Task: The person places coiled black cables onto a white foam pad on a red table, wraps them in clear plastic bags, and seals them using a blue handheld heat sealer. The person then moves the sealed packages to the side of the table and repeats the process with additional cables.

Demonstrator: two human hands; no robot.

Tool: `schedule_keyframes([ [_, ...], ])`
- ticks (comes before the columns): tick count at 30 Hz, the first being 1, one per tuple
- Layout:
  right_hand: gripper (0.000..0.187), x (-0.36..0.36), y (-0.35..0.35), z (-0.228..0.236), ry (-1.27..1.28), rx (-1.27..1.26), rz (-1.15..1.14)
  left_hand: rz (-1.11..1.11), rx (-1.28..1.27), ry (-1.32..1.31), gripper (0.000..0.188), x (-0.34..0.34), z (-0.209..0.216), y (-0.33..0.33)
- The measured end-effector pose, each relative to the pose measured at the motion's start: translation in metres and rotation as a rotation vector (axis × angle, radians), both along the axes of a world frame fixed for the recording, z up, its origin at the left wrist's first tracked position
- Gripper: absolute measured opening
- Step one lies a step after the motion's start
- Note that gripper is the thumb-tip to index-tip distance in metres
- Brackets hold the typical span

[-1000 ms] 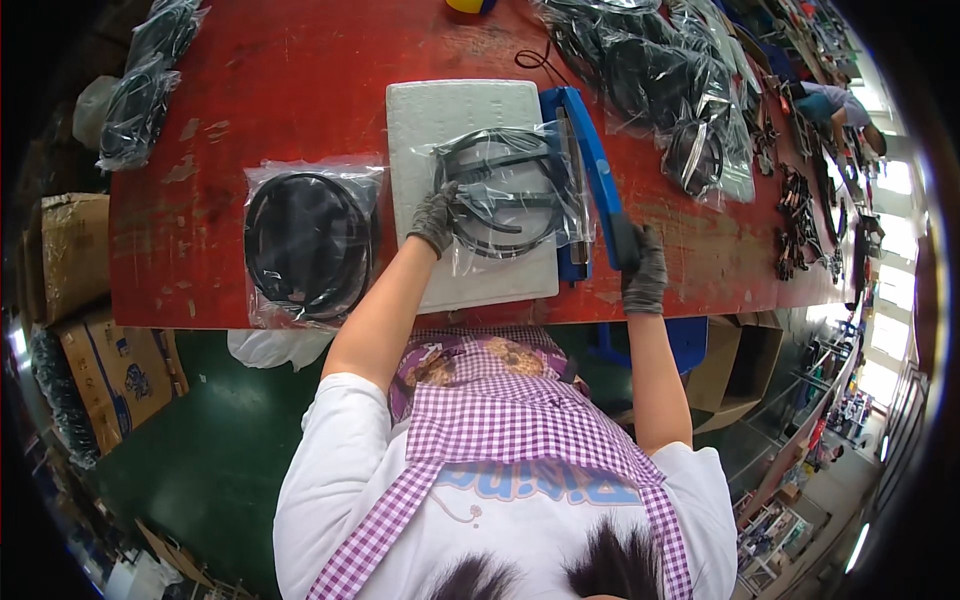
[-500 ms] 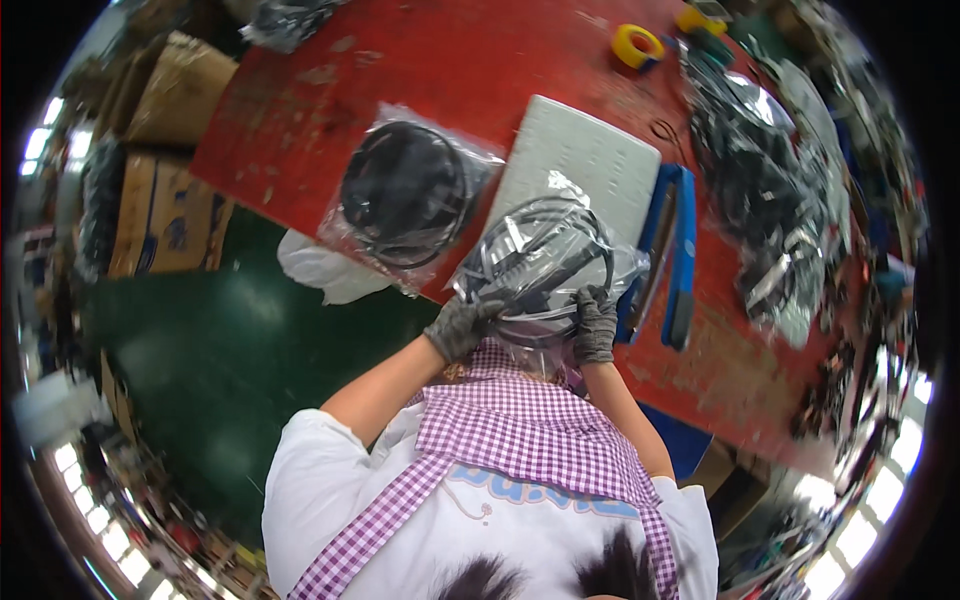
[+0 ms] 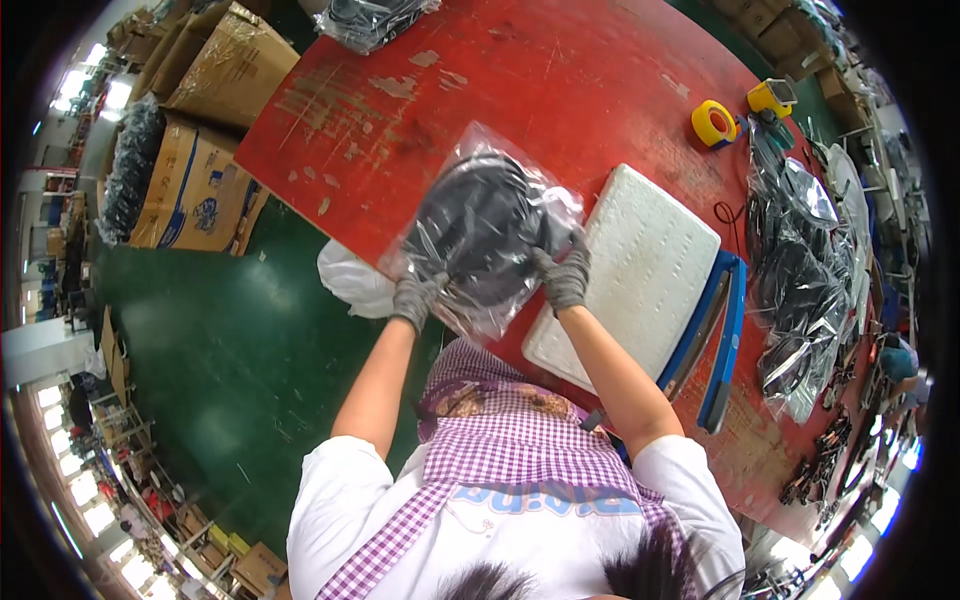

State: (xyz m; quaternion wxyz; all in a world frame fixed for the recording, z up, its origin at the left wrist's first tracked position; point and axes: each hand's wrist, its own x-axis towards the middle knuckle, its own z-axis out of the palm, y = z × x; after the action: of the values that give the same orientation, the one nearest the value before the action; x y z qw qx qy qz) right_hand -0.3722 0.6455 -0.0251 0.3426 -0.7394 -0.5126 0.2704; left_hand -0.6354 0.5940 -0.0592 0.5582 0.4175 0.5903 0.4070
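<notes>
A clear plastic bag [image 3: 478,222] with black coiled cable inside is at the near left edge of the red table [image 3: 560,80]. My left hand [image 3: 417,300], in a grey glove, is closed on the bag's near left edge. On its right side my gloved right hand [image 3: 566,275] grips the plastic. Whether a second bag lies beneath it, I cannot tell. Right of the bag lies a white foam board [image 3: 650,250], partly under my right forearm. Along the board's right side rests a blue long-armed tool [image 3: 722,340], resembling a bag sealer.
Yellow tape [image 3: 714,124] stands at the far right beside a yellow tape dispenser [image 3: 770,97]. Bagged black items [image 3: 805,270] cover the right side. Another bagged bundle [image 3: 372,20] sits at the far left corner. Cardboard boxes [image 3: 195,190] and a white bag [image 3: 352,280] are beyond the left edge.
Both hands have carried the bag left, off the foam board, to where another bag of cable lay. That other bag is no longer separately visible. The head view has shifted too.
</notes>
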Motion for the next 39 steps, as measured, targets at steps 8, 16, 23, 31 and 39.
schedule_keyframes([
  [8, 0.077, 0.02, 0.074, 0.017, 0.169, -0.245, 0.256, 0.261, -0.508, 0.199, 0.066, 0.015, 0.01, -0.016],
  [16, 0.052, 0.036, 0.104, -0.038, 0.999, -0.755, 0.234, 0.29, -0.71, -1.321, 0.042, 0.025, -0.013, 0.011],
  [23, 0.023, 0.016, 0.113, -0.006, 1.19, -0.797, 0.129, 0.458, -0.62, -0.989, 0.044, 0.049, 0.036, 0.034],
  [31, 0.017, -0.009, 0.134, -0.03, 1.322, -0.82, 0.053, 0.431, -0.515, -1.178, 0.051, 0.022, 0.009, 0.04],
  [39, 0.044, -0.152, 0.21, -0.062, 1.207, -0.697, 0.3, 0.542, -0.388, -1.042, 0.052, -0.102, 0.022, 0.094],
])
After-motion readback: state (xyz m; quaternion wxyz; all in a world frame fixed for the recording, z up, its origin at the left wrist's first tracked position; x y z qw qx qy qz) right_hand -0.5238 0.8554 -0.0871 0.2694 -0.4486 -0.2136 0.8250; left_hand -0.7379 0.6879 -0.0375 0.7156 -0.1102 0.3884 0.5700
